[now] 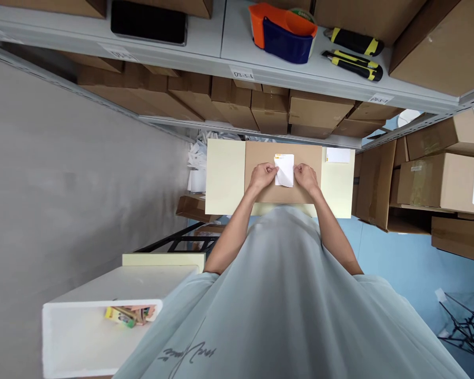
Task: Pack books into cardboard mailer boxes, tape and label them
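Observation:
My left hand (263, 175) and my right hand (306, 176) both pinch a white paper label (284, 169) from either side, fingers closed on its edges. The label has a small yellow mark at its top left corner. It is held just above a flat brown cardboard box (256, 158) that lies on a pale yellow table (225, 176).
Another white label (338, 155) lies on the table's right. A shelf above holds an orange and blue tape dispenser (283, 32), two yellow-black utility knives (353, 52), a black device (149, 22) and cardboard boxes (318, 111). A white foam box (82, 337) stands lower left; open cartons (442, 181) at right.

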Available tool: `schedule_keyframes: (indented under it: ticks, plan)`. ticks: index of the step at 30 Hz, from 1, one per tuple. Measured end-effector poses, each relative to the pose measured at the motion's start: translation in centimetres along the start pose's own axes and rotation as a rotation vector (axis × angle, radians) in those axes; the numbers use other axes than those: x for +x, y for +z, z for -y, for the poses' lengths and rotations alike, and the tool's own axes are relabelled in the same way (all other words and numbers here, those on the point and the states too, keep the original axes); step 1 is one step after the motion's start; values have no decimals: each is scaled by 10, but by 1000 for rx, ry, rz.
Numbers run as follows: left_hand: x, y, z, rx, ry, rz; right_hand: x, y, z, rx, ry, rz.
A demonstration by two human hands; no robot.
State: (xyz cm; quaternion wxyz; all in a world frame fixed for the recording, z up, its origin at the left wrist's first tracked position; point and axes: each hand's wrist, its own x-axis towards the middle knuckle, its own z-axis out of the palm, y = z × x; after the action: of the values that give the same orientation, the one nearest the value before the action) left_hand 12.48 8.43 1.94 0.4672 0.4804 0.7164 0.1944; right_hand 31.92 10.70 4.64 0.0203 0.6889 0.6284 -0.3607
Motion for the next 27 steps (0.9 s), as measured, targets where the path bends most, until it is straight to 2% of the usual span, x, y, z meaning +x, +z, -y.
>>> schedule_keyframes:
  ticks: [6,10,16,27]
  plan:
    - [3,-3,-3,67,-46,16,1,-1,-1,-5,9,16]
    - [11,-2,-1,123,-102,79,0,-1,-1,5,4,22]
    - [25,-2,-1,-20,-167,129,-1,-1,-1,29,17,23]
    - [21,4,-13,-151,-145,118,2,-1,-2,8,6,44]
